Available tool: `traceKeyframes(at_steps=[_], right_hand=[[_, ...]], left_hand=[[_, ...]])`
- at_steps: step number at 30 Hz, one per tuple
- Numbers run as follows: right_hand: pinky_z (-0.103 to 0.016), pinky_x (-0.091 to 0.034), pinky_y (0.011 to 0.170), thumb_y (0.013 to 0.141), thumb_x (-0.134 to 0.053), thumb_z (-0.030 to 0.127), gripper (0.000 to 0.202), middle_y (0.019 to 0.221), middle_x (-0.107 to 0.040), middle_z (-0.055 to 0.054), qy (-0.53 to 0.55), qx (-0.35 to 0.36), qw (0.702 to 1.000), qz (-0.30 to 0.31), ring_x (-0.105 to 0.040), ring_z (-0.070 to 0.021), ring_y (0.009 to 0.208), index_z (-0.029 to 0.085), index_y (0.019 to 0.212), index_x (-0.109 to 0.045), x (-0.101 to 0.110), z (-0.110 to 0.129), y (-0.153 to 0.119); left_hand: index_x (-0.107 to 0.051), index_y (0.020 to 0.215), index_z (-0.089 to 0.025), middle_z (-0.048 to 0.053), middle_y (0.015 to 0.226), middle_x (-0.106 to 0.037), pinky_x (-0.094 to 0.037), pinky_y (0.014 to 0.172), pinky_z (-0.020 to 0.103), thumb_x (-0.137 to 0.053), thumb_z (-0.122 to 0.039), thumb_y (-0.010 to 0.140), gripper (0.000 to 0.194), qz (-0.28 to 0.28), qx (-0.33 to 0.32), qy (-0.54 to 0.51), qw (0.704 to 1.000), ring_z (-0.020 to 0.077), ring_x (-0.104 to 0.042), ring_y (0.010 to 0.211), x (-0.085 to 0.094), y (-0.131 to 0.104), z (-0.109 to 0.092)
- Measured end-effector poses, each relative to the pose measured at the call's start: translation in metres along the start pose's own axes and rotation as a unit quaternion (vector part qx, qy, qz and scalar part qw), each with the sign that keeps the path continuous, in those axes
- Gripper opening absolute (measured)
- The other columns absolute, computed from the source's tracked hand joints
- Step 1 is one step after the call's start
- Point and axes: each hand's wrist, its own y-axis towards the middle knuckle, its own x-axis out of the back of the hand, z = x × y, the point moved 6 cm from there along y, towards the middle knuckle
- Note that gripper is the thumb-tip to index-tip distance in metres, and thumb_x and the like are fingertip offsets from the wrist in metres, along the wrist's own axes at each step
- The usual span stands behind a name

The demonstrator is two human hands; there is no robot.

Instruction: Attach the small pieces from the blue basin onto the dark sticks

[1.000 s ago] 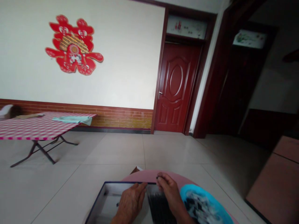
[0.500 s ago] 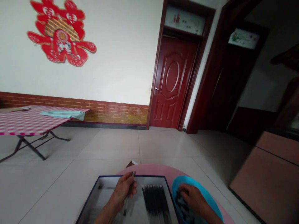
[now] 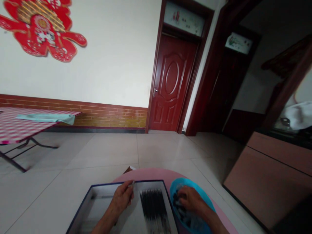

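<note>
My left hand (image 3: 122,196) is closed on a thin, light-coloured stick-like piece above a shallow white box (image 3: 91,204) with a dark blue edge. A row of thin black pens (image 3: 154,204) with clear lower parts lies in the right side of that box. To its right, my right hand (image 3: 188,199) reaches into a bright blue basin (image 3: 209,203) among small black and clear pieces (image 3: 181,213). Its fingers are bent together, and whatever they grip is hidden.
Box and basin rest on a round pink table (image 3: 168,174). A checkered table (image 3: 31,125) with a pale green cloth (image 3: 48,117) stands at the left. A pinkish cabinet (image 3: 270,175) is at the right, and a red door (image 3: 172,81) is ahead.
The whole view has shifted, so the room and table appear further left. My left hand still holds its thin piece, now less tilted into view; my right hand remains in the basin.
</note>
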Motion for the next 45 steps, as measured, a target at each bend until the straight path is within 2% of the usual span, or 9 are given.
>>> traceKeyframes(at_steps=[5,10,14,17,21,25,28,31,45], right_hand=[[-0.034,-0.037,0.077,0.07,-0.05,0.016,0.022,0.09,-0.063,-0.007,-0.105,0.032,0.992,0.064,-0.055,-0.0222,0.086,0.022,0.085,-0.066,-0.019,0.016,-0.014],[-0.039,-0.037,0.081,0.07,-0.049,0.016,0.024,0.098,-0.063,-0.012,-0.126,0.027,0.99,0.055,-0.055,-0.0267,0.092,0.018,0.088,-0.065,-0.019,0.017,-0.015],[-0.038,-0.041,0.08,0.074,-0.046,0.025,0.022,0.089,-0.065,-0.013,-0.026,-0.004,1.0,-0.006,-0.058,-0.0261,0.086,0.017,0.084,-0.065,0.001,0.019,-0.001],[-0.036,-0.043,0.082,0.073,-0.049,0.033,0.024,0.092,-0.066,-0.011,0.138,-0.026,0.987,-0.073,-0.06,-0.0248,0.086,0.02,0.084,-0.065,0.015,0.041,0.022],[-0.032,-0.045,0.079,0.069,-0.057,0.042,0.04,0.092,-0.068,-0.006,0.414,-0.087,0.903,-0.079,-0.061,-0.0223,0.087,0.02,0.102,-0.063,-0.006,0.098,0.05],[-0.029,-0.048,0.066,0.063,-0.065,0.047,0.052,0.081,-0.068,-0.004,0.652,-0.178,0.737,-0.028,-0.063,-0.0201,0.077,0.019,0.106,-0.059,-0.055,0.145,0.057],[-0.027,-0.048,0.067,0.056,-0.074,0.043,0.053,0.084,-0.068,-0.005,0.73,-0.198,0.654,-0.025,-0.063,-0.0197,0.081,0.018,0.101,-0.06,-0.078,0.151,0.056],[-0.027,-0.048,0.067,0.051,-0.079,0.039,0.053,0.081,-0.069,-0.004,0.757,-0.202,0.62,-0.024,-0.063,-0.0185,0.078,0.018,0.097,-0.061,-0.088,0.143,0.056],[-0.029,-0.05,0.069,0.05,-0.078,0.041,0.047,0.093,-0.068,-0.006,0.712,-0.194,0.675,-0.01,-0.062,-0.0222,0.085,0.019,0.09,-0.066,-0.097,0.147,0.052]], left_hand=[[-0.058,0.1,-0.013,-0.007,0.047,-0.048,-0.029,0.035,0.019,-0.05,-0.045,0.068,0.046,0.012,-0.054,0.046,0.997,0.0086,-0.039,0.035,0.0,0.002,0.006],[-0.059,0.098,-0.013,-0.005,0.05,-0.05,-0.032,0.039,0.02,-0.045,-0.038,0.073,0.038,0.026,-0.092,0.098,0.991,0.0096,-0.041,0.039,-0.001,0.0,0.003],[-0.062,0.09,-0.014,-0.004,0.051,-0.05,-0.033,0.04,0.02,-0.042,-0.033,0.075,0.032,0.037,-0.115,0.125,0.985,0.0098,-0.041,0.04,-0.006,-0.006,-0.009],[-0.062,0.089,-0.015,-0.004,0.052,-0.051,-0.035,0.041,0.02,-0.04,-0.036,0.078,0.032,0.033,-0.139,0.131,0.981,0.0102,-0.043,0.041,-0.008,-0.008,-0.017],[-0.063,0.097,-0.015,-0.001,0.054,-0.055,-0.042,0.048,0.021,-0.039,-0.042,0.083,0.039,-0.027,-0.192,0.161,0.968,0.012,-0.05,0.047,-0.003,-0.012,-0.026],[-0.062,0.106,-0.019,0.003,0.066,-0.065,-0.049,0.061,0.022,-0.039,-0.04,0.085,0.037,-0.079,-0.271,0.222,0.933,0.0143,-0.06,0.061,0.001,-0.019,-0.039],[-0.062,0.107,-0.021,0.006,0.081,-0.07,-0.05,0.068,0.023,-0.038,-0.036,0.087,0.035,-0.085,-0.329,0.253,0.906,0.0158,-0.064,0.072,-0.001,-0.025,-0.047],[-0.061,0.107,-0.022,0.006,0.087,-0.07,-0.051,0.072,0.023,-0.035,-0.031,0.087,0.034,-0.075,-0.345,0.279,0.893,0.0165,-0.066,0.077,-0.007,-0.027,-0.049],[-0.061,0.106,-0.02,0.006,0.094,-0.07,-0.048,0.075,0.025,-0.037,-0.021,0.084,0.033,-0.068,-0.284,0.332,0.897,0.0178,-0.065,0.083,-0.006,-0.028,-0.042]])
